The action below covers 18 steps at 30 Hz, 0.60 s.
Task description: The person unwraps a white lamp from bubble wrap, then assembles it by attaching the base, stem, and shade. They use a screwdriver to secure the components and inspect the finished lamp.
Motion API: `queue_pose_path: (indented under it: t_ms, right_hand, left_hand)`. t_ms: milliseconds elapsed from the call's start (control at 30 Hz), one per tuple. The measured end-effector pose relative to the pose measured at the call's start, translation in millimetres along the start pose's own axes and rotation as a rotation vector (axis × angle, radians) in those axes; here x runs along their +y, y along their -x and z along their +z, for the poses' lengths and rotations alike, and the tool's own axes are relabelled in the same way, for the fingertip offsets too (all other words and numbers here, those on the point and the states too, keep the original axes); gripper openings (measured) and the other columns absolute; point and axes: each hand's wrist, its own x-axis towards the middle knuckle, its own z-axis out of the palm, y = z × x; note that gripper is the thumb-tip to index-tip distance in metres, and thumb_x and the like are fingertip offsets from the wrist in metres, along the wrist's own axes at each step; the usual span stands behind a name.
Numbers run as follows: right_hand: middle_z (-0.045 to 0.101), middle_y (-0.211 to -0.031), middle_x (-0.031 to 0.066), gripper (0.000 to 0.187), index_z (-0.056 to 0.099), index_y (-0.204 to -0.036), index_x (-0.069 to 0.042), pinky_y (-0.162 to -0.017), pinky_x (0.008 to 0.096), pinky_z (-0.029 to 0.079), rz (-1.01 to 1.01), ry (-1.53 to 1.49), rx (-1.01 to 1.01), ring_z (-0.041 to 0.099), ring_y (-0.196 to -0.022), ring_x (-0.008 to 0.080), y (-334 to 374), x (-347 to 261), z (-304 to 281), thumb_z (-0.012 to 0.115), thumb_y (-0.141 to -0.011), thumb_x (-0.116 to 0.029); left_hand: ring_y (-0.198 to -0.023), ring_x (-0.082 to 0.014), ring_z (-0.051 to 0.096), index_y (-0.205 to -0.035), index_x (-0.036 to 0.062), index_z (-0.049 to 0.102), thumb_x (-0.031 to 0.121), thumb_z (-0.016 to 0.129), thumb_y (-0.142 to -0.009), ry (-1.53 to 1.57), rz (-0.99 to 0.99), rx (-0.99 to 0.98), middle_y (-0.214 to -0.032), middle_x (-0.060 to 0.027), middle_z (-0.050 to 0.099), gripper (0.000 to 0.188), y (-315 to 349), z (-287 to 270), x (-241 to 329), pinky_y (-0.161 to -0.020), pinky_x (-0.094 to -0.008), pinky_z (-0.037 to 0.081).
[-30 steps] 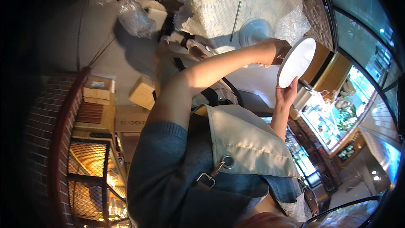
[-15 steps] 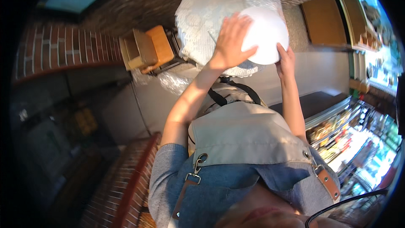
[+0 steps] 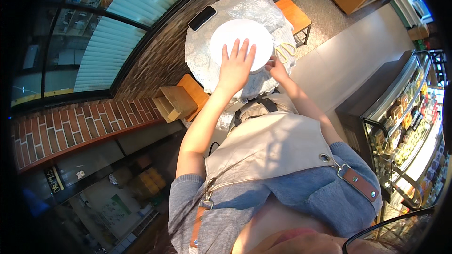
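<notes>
A white round disc (image 3: 221,42), plate-like and bright in the sunlight, lies on the round table (image 3: 195,59) with its pale, patterned cover. My left hand (image 3: 237,68) rests on top of the disc, fingers spread out. Beside its right rim is my right hand (image 3: 277,69), with the fingers curled and drawn together. What those fingers hold, if anything, is too small to make out. Just past them are scissors with cream loop handles (image 3: 281,52). Clear bubble wrap (image 3: 263,7) lies crumpled over the table's far side.
A black phone (image 3: 202,18) lies at the table's far left. An orange-seated stool (image 3: 294,15) stands to the right; a cardboard box (image 3: 175,103) sits on another seat at the left. A brick wall (image 3: 89,127) and a lit display case (image 3: 400,122) flank me.
The white disc, tilted up between my hands before, now lies flatter and farther left on the table. My right hand has left its lower edge. The scissors and right-hand stool have come into sight.
</notes>
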Motion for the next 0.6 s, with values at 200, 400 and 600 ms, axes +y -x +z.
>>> queue_pose_path:
  t_ms: [200, 400, 600]
  right_hand:
    - [0.067, -0.098, 0.0216, 0.059, 0.059, -0.116, 0.004, -0.083, 0.0404, 0.052, -0.138, 0.478, 0.299, 0.065, -0.089, 0.0353, -14.2, 13.6, 26.9, 0.078, -0.069, -0.026]
    - [0.066, -0.104, 0.0282, 0.065, 0.064, -0.107, 0.01, -0.081, 0.0419, 0.052, 0.318, 0.338, 0.158, 0.065, -0.095, 0.0388, -46.7, -9.3, 35.9, 0.081, -0.065, -0.037]
    - [0.064, -0.114, 0.0234, 0.063, 0.058, -0.113, 0.015, -0.079, 0.0421, 0.055, 0.597, -0.041, 0.148, 0.065, -0.101, 0.0333, -58.2, -19.4, 36.3, 0.081, -0.073, -0.028]
  left_hand:
    - [-0.139, -0.0395, 0.032, -0.143, 0.0092, 0.039, -0.011, 0.054, -0.069, 0.205, -0.115, -0.061, -0.149, -0.0173, 0.035, 0.078, 1.6, -7.9, 2.4, -0.11, -0.0592, 0.025]
    - [-0.139, -0.0392, 0.032, -0.143, 0.0089, 0.039, -0.011, 0.057, -0.067, 0.17, -0.145, -0.052, -0.149, -0.0174, 0.035, 0.08, 5.3, -6.8, 2.3, -0.11, -0.0593, 0.025]
    - [-0.14, -0.0391, 0.03, -0.146, 0.0096, 0.035, -0.013, 0.054, -0.067, 0.231, -0.236, 0.011, -0.15, -0.0179, 0.034, 0.084, 10.8, -7.2, -20.9, -0.112, -0.0578, 0.023]
